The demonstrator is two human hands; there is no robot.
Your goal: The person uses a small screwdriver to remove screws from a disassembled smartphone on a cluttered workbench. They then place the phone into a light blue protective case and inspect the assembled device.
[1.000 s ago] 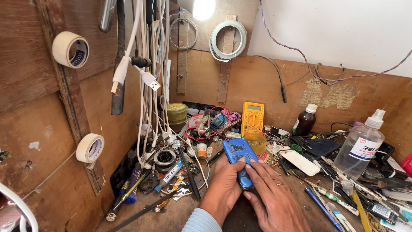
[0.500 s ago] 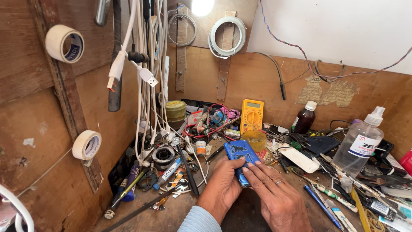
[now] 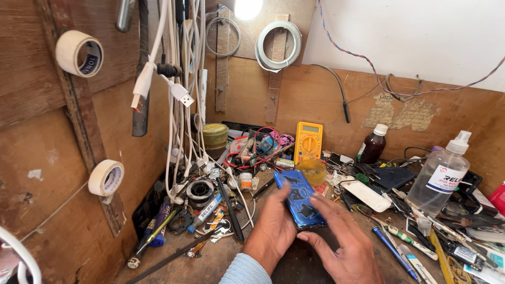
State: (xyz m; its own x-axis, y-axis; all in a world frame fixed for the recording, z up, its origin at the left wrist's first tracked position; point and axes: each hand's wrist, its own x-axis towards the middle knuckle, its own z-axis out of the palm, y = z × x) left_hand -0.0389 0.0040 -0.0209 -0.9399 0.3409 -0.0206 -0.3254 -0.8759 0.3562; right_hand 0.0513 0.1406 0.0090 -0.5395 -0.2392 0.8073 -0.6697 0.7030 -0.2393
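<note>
Two hands, left [image 3: 272,234] and right [image 3: 344,247], hold one blue phone [image 3: 300,199].

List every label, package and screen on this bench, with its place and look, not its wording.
Spray bottle: right side, clear plastic, white label with a round coloured mark.
Brown bottle: against the back board, dark with white cap; label not readable.
Yellow meter: back centre, small grey screen, round dial.
Blue tube: left of the hands, lying flat, printed white band.
Blue phone: held in both hands, glossy back up, no screen visible.
</note>
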